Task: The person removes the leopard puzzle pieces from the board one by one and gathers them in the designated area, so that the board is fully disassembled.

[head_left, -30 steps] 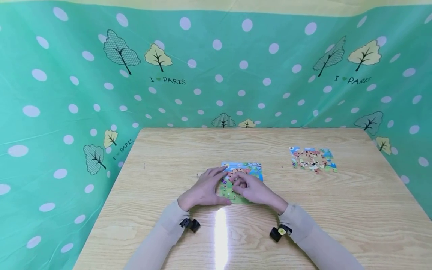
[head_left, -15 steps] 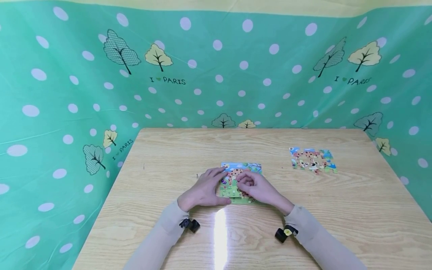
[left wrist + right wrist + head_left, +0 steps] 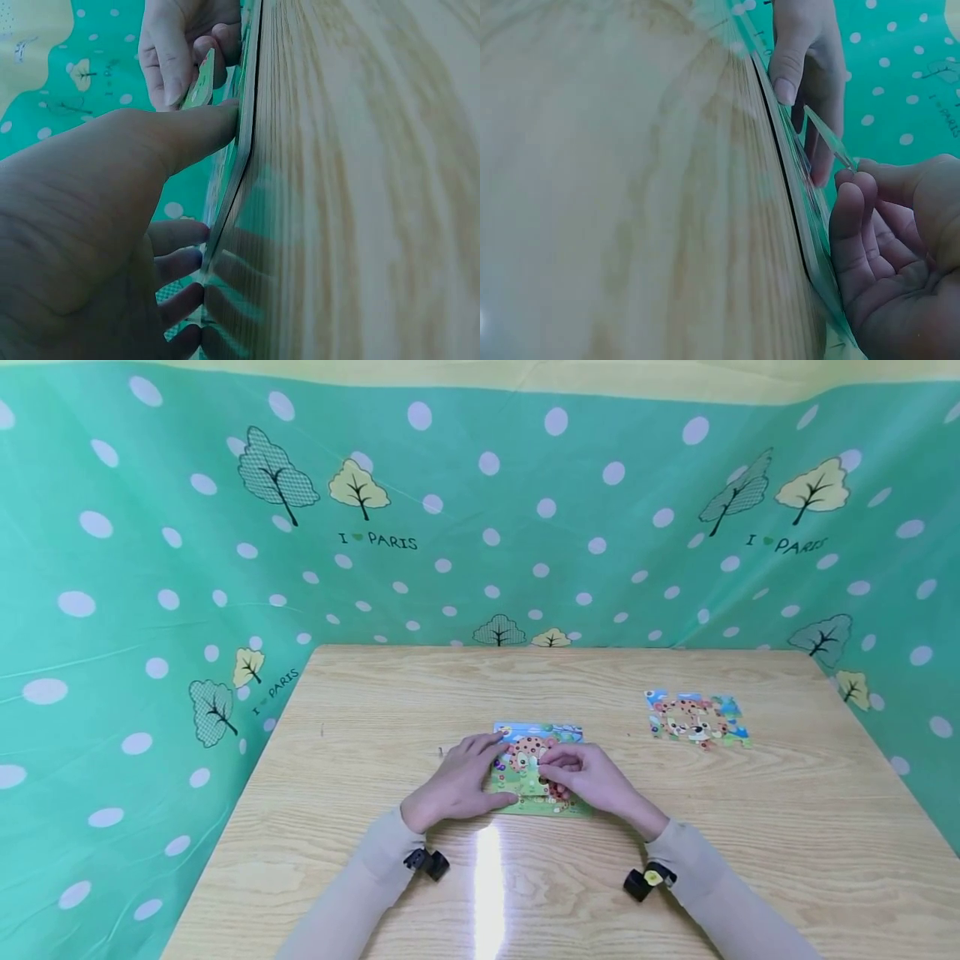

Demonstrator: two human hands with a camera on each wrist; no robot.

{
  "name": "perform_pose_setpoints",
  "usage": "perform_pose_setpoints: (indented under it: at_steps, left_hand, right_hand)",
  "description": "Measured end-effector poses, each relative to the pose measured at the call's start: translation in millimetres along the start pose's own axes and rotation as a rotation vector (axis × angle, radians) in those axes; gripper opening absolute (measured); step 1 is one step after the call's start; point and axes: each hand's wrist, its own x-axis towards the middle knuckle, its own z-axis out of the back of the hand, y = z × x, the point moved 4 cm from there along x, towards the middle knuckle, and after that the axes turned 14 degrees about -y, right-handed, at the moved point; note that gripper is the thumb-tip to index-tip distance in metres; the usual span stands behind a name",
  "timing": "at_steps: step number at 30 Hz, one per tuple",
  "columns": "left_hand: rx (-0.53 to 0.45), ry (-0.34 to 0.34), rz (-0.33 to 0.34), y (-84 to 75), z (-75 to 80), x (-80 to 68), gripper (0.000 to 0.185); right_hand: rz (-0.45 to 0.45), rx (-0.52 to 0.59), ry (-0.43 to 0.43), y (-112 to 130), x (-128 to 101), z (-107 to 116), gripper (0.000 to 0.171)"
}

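Head view: a puzzle board (image 3: 537, 732) lies flat near the middle of the wooden table (image 3: 375, 710), long edge toward the person, its far blue strip uncovered. A single puzzle piece (image 3: 529, 766) sits over the board's centre, tilted up off the surface. The right hand (image 3: 592, 779) pinches this piece between thumb and curled fingers. Left wrist view confirms it: the piece (image 3: 201, 77) is lifted clear of the board (image 3: 238, 161) at an angle, thumb and fingertips clamped on its edge. Right wrist view shows the same piece (image 3: 829, 138) as a thin slanted sliver above the board (image 3: 795, 187), the right hand (image 3: 900, 247) with fingers curled inward.

The left hand (image 3: 457, 782) lies on the board's left side, fingers stretched out and flat, holding nothing; in the left wrist view its thumb tip presses the board's near edge.

Well apart, toward the table's far right, a cluster of joined puzzle pieces (image 3: 696, 718) lies flat. Beige sleeves (image 3: 382, 852) cover both forearms. A green dotted cloth (image 3: 150, 568) with trees surrounds the table.
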Motion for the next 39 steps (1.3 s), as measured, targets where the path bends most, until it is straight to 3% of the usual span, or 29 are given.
perform_pose_setpoints:
  at_steps: [19,39]
  left_hand:
    - [-0.008,0.003,0.003,-1.8,0.7,-0.3,0.089]
    - [-0.010,0.000,0.009,-2.0,-0.8,0.8,0.087]
  right_hand:
    - [-0.085,0.116,-0.155,-15.9,-1.1,33.7,0.029]
    - [-0.109,0.052,-0.311,-32.2,-3.7,75.6,0.033]
